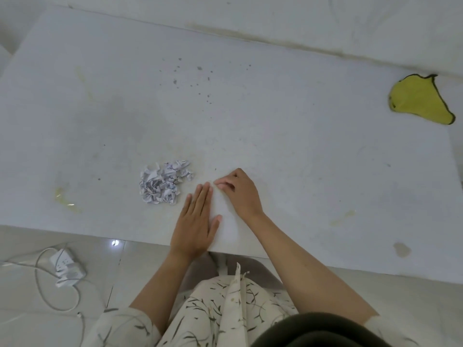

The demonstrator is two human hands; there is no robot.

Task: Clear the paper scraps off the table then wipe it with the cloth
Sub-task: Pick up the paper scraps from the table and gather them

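Head view: my left hand (194, 221) lies flat, fingers straight, and my right hand (238, 191) is curled, holding nothing, near the surface (275, 146) front edge. I should sweep the paper scraps (162, 182) beside them together; the cloth (421, 100) waits at the far right corner.

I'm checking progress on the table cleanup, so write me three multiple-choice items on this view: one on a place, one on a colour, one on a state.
1. Where does the pile of paper scraps lie?
A. On the floor
B. On the table, to the left of the left hand
C. On top of the cloth

2. What colour is the cloth?
A. Yellow with a dark edge
B. Red
C. Plain white

3. How is the left hand held?
A. Closed in a fist
B. Gripping the cloth
C. Flat, palm down on the table

Answers: 1 B, the crumpled pile sits on the tabletop just left of that hand. 2 A, it is yellow with dark trim, lying at the far right corner. 3 C, the fingers are stretched out flat beside the right hand.
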